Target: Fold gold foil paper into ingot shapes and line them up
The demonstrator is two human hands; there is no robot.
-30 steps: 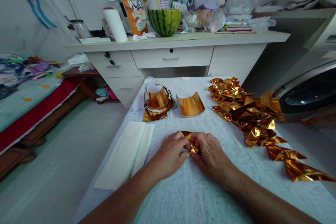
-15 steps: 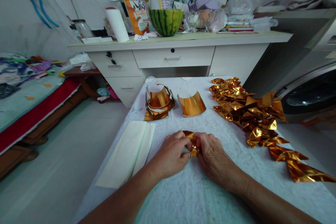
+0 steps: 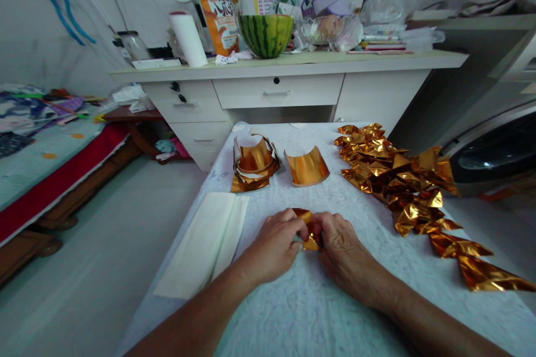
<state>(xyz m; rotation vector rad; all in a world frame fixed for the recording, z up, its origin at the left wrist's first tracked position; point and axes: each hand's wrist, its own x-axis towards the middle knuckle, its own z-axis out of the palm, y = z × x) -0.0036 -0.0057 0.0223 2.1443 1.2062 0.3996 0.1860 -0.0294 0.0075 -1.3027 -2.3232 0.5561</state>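
Note:
A small sheet of gold foil paper [image 3: 310,241] is pinched between my two hands just above the table [image 3: 288,318]. My left hand [image 3: 278,245] closes on its left side, thumb and fingers bent. On the other side, my right hand [image 3: 341,248] grips the right edge; its fingertips partly hide the foil. Beyond my hands lies a curved stack of gold foil sheets [image 3: 307,167]. Left of it sits a second curled pile of foil and pale paper [image 3: 254,159]. Folded gold foil pieces [image 3: 389,173] lie heaped along the right side.
Folded cream paper [image 3: 201,245] lies at the table's left. Behind the table stands a white desk [image 3: 276,89] carrying a watermelon half [image 3: 266,36], an orange snack bag [image 3: 218,8] and a paper roll [image 3: 188,39]. A bed [image 3: 50,162] is left, a washing machine [image 3: 498,145] right.
My hands stay in nearly the same place. The foil between them has shifted and bent slightly, with the right fingers curled a little further over its edge.

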